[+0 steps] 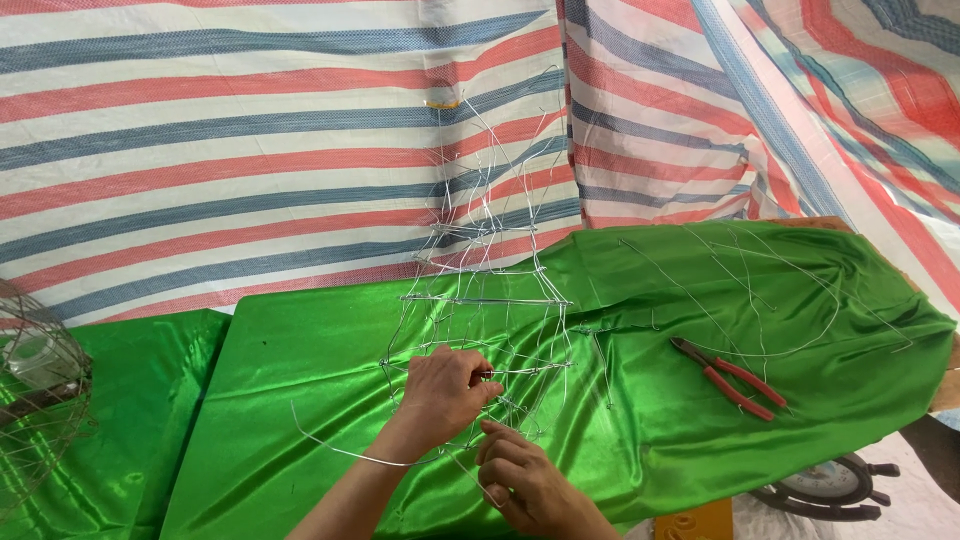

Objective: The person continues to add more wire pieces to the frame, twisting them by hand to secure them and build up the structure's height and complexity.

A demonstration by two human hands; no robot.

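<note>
Wire frame (480, 290), a tall lattice of thin silver wire, stands at the centre of the frame on the green satin cloth (300, 400) and rises in front of the striped tarpaulin (200, 150). The left hand (440, 390) is closed around wires at the frame's lower part, fingers curled and pinched together on a strand. The right hand (525, 480), just below it at the bottom centre, touches the frame's lowest wires with its fingers bent; whether it grips one I cannot tell. Red-handled pliers (730, 378) lie to the right on the cloth, well apart from both hands, among loose wire lengths (700, 270). A wire cage (35, 400) sits at the left edge.
</note>
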